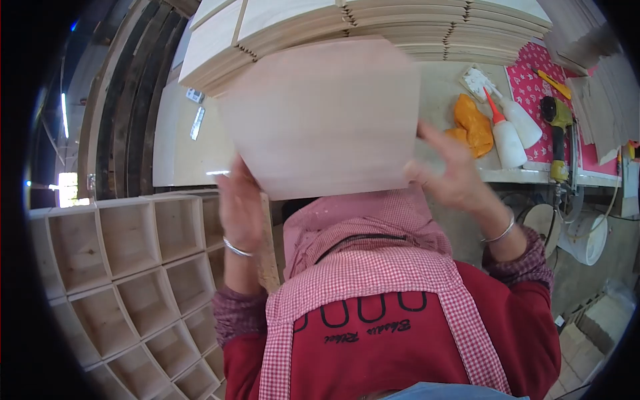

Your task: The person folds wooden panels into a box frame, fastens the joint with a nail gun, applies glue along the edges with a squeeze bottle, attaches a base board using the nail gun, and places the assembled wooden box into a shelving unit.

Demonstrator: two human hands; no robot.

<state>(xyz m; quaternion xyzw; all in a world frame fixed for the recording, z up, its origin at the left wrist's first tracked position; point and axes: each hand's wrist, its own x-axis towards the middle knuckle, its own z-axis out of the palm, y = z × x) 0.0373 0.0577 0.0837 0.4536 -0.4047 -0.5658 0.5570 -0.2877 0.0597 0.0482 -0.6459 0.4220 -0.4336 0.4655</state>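
Note:
A pale wooden board [327, 117], slightly blurred, is held up over the front of the workbench. My left hand [241, 207] grips its lower left edge, the fingers partly hidden behind it. At the right edge my right hand [453, 167] holds the board, thumb on the near face and fingers at the side. Behind the board, stacks of similar thin wooden boards [393, 27] lie along the back of the bench; the held board covers part of them.
Right of the board lie an orange cloth [472, 127], white glue bottles [509, 143], a yellow-green air nailer [559, 133] and a yellow utility knife [552, 83]. Open wooden boxes [130, 237] stand stacked at lower left. A white bucket [587, 233] sits below the bench.

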